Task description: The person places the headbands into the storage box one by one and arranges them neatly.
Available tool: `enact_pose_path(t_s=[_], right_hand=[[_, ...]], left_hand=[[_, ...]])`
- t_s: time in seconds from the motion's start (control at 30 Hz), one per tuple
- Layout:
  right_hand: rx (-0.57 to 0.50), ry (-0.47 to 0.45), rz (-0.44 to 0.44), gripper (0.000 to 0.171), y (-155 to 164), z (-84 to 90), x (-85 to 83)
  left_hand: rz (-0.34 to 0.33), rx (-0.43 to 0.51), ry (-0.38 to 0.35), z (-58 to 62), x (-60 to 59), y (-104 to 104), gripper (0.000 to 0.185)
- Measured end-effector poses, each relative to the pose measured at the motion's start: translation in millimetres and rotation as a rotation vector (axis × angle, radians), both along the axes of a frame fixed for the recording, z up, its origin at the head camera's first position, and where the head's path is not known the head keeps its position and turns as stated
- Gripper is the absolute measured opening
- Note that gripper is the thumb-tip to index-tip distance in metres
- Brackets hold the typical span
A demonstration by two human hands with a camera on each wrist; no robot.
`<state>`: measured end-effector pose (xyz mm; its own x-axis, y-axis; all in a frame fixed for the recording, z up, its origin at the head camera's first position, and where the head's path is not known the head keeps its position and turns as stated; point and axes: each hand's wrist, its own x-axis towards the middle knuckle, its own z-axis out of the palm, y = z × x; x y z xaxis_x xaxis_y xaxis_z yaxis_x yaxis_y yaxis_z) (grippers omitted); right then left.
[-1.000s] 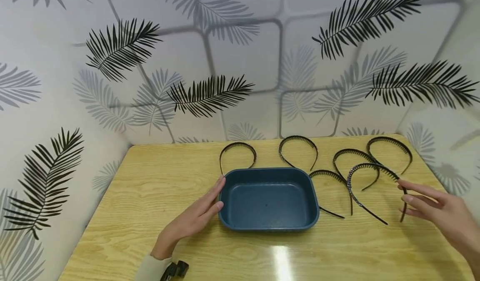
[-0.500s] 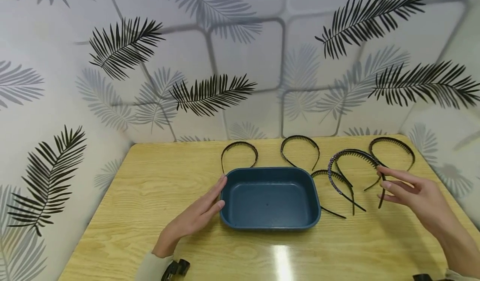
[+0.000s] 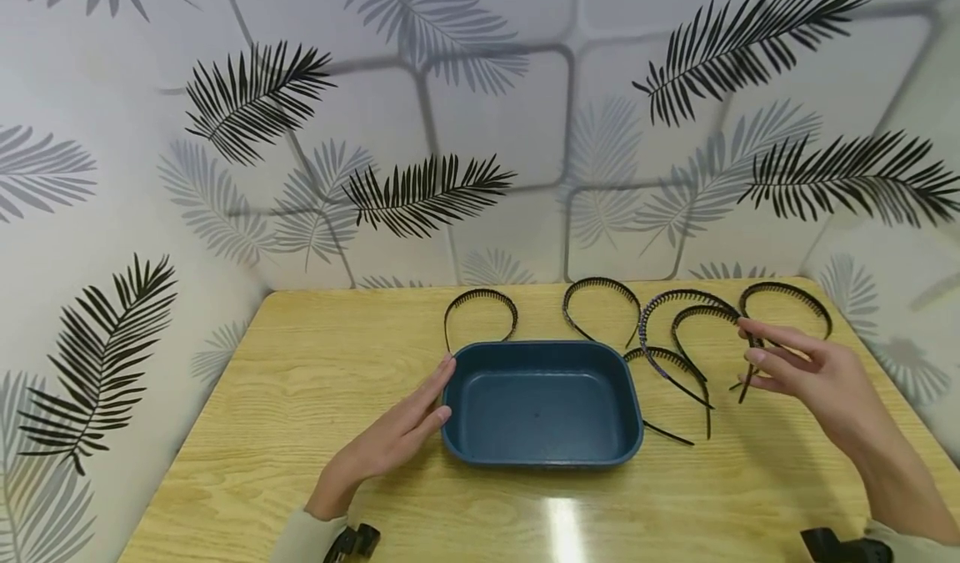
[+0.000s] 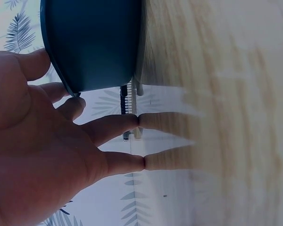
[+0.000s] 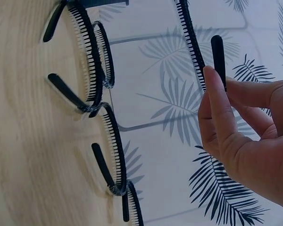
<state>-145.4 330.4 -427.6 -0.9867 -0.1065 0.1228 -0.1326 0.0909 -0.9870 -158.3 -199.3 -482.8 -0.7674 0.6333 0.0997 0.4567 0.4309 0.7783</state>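
An empty dark blue tray (image 3: 459,429) sits mid-table. My left hand (image 3: 444,389) lies flat on the wood, its straight fingers (image 4: 114,128) against the left wall of the tray (image 4: 94,42). My right hand (image 3: 752,344) is right of the tray and pinches one end of a black toothed headband (image 3: 678,295), held off the table with its arch toward the tray. In the right wrist view the thumb and fingers (image 5: 216,101) clamp the tip of the headband (image 5: 218,49).
Other black headbands lie on the wooden table (image 3: 262,429): one behind the tray's left corner (image 3: 480,294), one behind its right corner (image 3: 600,283), two overlapping right of it (image 3: 667,354), one far right (image 3: 787,289). Leaf-patterned walls close in on three sides.
My right hand has taken hold of a headband, raised it and carried it left and toward the back. The left hand and tray have stayed put.
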Motion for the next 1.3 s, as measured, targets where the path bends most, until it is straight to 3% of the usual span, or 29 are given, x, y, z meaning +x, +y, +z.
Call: enact_pose_path(t_s=[0.23,0.63,0.9,1.3], right_hand=[[-0.043,-0.010,-0.010,0.043,-10,7.3,-6.8],[-0.156,0.035,0.093,0.049,-31,15.8,-20.0],[-0.102,0.034,0.049,0.046,-50,21.4,-22.3],[-0.101,0.053,0.110,0.046,-81,23.0,-32.7]], left_hand=[[0.017,-0.021,-0.010,-1.5,2.7,-2,0.063],[0.015,-0.008,-0.003,-0.6,2.4,-1,0.063],[-0.001,0.000,-0.011,1.7,1.3,1,0.063],[0.002,-0.005,-0.004,3.4,1.6,-1,0.063]])
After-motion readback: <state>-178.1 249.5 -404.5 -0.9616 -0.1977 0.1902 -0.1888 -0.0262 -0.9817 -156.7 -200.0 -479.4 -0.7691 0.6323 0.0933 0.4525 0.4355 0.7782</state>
